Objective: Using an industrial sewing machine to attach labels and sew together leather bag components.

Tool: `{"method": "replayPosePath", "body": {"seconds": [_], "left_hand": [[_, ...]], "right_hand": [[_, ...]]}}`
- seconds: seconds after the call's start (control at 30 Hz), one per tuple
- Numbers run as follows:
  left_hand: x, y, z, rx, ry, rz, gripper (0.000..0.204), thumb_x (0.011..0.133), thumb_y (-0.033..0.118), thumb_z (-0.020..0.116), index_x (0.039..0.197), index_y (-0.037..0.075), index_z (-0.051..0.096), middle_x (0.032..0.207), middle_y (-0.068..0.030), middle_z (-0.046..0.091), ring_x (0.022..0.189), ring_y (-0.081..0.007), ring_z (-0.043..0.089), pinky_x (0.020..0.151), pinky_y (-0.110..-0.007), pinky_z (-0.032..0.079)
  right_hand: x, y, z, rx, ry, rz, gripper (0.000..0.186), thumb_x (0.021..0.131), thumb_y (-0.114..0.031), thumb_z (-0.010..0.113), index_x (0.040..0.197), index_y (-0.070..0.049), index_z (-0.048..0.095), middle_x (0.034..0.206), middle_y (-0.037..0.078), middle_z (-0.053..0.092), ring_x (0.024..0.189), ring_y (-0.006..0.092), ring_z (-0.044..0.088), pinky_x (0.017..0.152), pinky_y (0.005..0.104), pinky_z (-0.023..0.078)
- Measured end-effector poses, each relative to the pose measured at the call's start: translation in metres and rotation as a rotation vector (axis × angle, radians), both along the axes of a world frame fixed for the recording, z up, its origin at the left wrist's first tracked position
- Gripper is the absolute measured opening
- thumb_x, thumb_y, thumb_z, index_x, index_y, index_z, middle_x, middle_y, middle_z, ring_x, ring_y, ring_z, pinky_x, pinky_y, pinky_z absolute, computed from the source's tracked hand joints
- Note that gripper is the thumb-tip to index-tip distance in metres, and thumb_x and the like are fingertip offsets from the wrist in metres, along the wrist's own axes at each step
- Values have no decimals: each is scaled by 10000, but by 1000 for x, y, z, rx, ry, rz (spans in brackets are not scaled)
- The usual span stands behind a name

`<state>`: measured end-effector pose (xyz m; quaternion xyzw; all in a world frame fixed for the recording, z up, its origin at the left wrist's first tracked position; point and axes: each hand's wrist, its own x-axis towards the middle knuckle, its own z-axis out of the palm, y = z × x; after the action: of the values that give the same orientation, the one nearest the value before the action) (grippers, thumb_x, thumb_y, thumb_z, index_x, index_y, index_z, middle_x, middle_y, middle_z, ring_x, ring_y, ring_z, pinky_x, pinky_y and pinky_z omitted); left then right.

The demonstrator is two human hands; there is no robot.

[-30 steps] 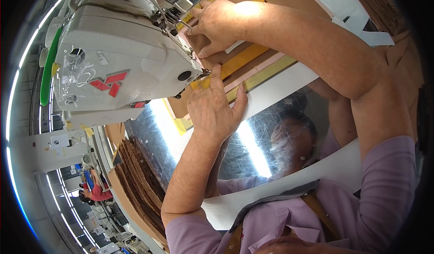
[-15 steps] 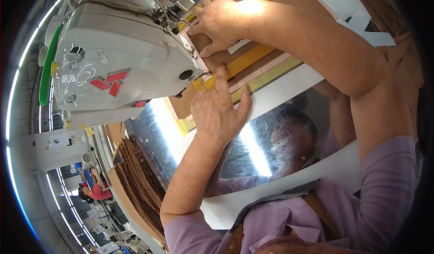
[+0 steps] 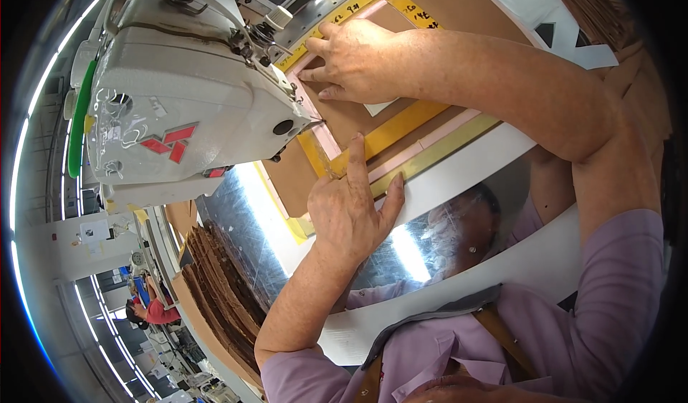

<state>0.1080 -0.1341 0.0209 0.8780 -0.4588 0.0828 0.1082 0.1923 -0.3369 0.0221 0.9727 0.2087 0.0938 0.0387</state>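
A flat sewing template with yellow frame strips [image 3: 401, 132] and pink edging lies over a brown panel [image 3: 283, 177] beneath a white industrial sewing machine [image 3: 193, 95]. My left hand [image 3: 347, 206] rests on the template's near left corner, index finger extended on the yellow strip and thumb spread along the near edge. My right hand [image 3: 351, 59] lies on the brown area inside the frame, fingers spread toward the pink strip [image 3: 315, 120] beside the needle area. Both hands press flat and grasp nothing. A white label is partly hidden under my right forearm.
A shiny metal plate [image 3: 251, 224] with reflections lies on the white table [image 3: 473, 155]. Stacked brown pieces [image 3: 222, 295] stand at the left, and more brown sheets [image 3: 598, 12] lie at the far right near white strips [image 3: 573, 37]. A person in red [image 3: 159, 312] sits in the background.
The template and panel have shifted toward me and slightly right, with both hands moving along on them. More of the pink strip beside the needle shows now.
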Motion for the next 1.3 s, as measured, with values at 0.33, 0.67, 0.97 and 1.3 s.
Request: {"method": "replayPosePath", "body": {"seconds": [0.33,0.67,0.97,1.3], "left_hand": [[-20,2,6,23,99,1,725,888,294,722,1400,-149,460,657,-129,652,529,-271,641,558,-367,497],[-44,13,5,36,125,-39,780,870,268,742,1434,-163,419,636,-76,643,553,-243,657,552,-348,496],[-64,19,9,51,204,-64,834,864,276,744,1463,-175,379,611,-52,623,490,-205,616,524,-339,476],[-68,19,7,-15,151,-106,760,901,285,724,1396,-219,444,532,-4,540,439,-148,521,482,-307,424]], "right_hand": [[-13,-7,0,-46,-107,200,500,1011,-478,557,1353,-126,654,1242,39,611,1209,181,517,962,345,453],[-45,-11,-1,95,-28,166,563,1037,-545,472,1249,-81,710,1224,83,611,1208,210,532,998,364,451],[-64,-7,-7,31,-23,201,620,1037,-584,428,1304,-81,675,1186,73,608,1172,187,518,928,345,440],[-74,-8,-5,155,-38,241,650,997,-556,527,1374,-32,612,1196,78,591,1151,201,519,967,354,422]]}}
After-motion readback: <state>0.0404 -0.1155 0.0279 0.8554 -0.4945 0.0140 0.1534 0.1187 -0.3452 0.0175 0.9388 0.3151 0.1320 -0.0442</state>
